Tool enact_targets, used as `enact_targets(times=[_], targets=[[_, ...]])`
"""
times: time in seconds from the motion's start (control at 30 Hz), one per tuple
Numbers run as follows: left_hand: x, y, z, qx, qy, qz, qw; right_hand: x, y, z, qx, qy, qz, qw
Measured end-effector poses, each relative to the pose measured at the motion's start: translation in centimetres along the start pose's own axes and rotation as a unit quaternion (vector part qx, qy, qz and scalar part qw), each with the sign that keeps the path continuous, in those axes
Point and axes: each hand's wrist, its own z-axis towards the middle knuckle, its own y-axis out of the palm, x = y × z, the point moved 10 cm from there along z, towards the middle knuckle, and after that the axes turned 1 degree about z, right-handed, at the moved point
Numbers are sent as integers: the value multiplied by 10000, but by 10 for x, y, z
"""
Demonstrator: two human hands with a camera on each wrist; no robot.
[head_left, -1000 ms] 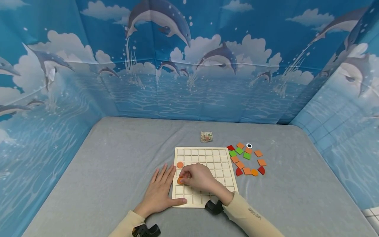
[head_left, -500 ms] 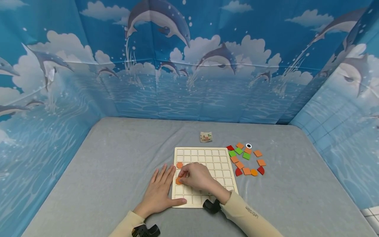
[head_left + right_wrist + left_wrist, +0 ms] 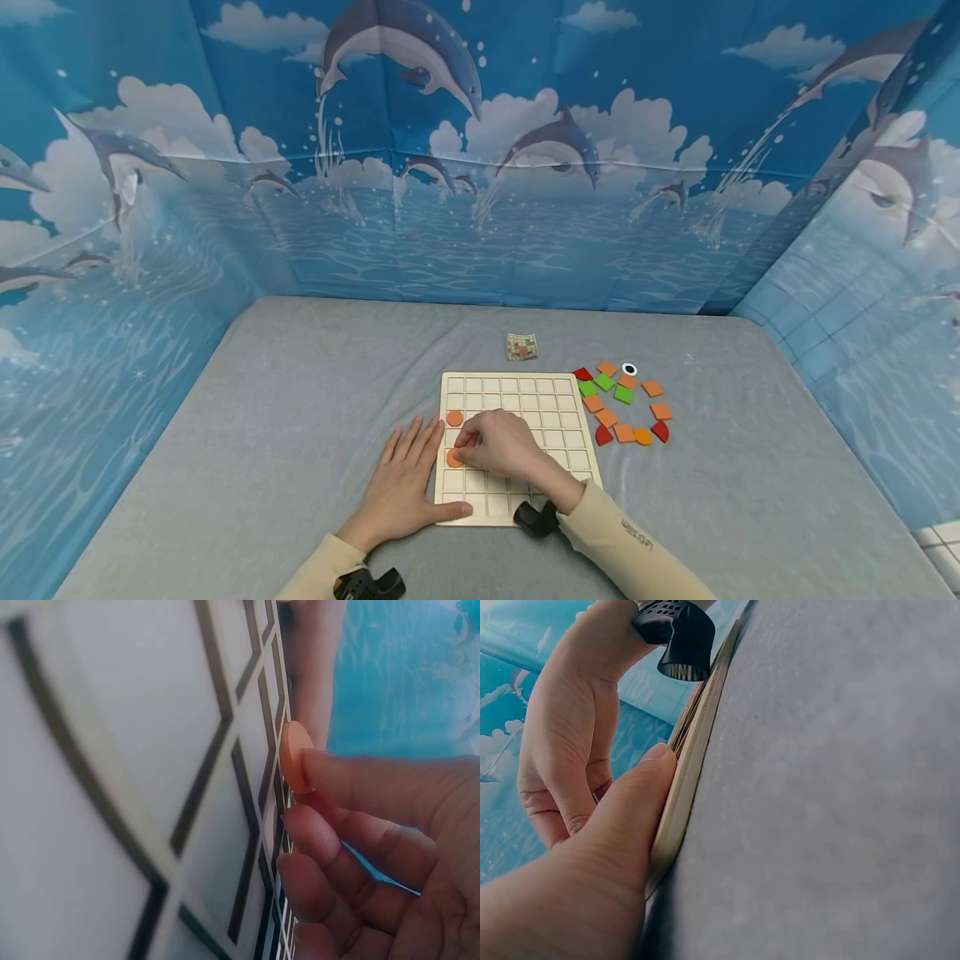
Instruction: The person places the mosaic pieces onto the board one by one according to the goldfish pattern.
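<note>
A pale wooden grid board (image 3: 551, 421) lies on the grey cloth. My left hand (image 3: 405, 479) lies flat along its left edge, fingers straight and spread, with the thumb (image 3: 641, 795) resting on the near left corner. Over the board's left column, my right hand (image 3: 498, 446) pinches an orange round disc (image 3: 295, 756) between thumb and a finger. In the right wrist view the disc stands slightly tilted against the grid; whether it sits fully in a cell cannot be told. Another orange disc (image 3: 454, 418) sits in the same column, farther up.
Right of the board lie loose tiles: orange squares (image 3: 625, 432), green pieces (image 3: 623, 394), red quarter-rounds (image 3: 604, 436), an orange disc (image 3: 642, 436) and a white ring-shaped eye piece (image 3: 629, 369). A small patterned card (image 3: 521, 347) lies behind the board. A dolphin-print curtain (image 3: 480, 233) encloses the table.
The disc under my right fingers shifts slightly left, then back a little, within the same area of the board. My left hand stays in place.
</note>
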Motion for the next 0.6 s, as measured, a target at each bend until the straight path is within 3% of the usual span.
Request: enact_targets(times=[0.6], targets=[[-1, 1, -1, -37, -5, 32, 10000, -1, 1, -1, -55, 14, 62, 10000]])
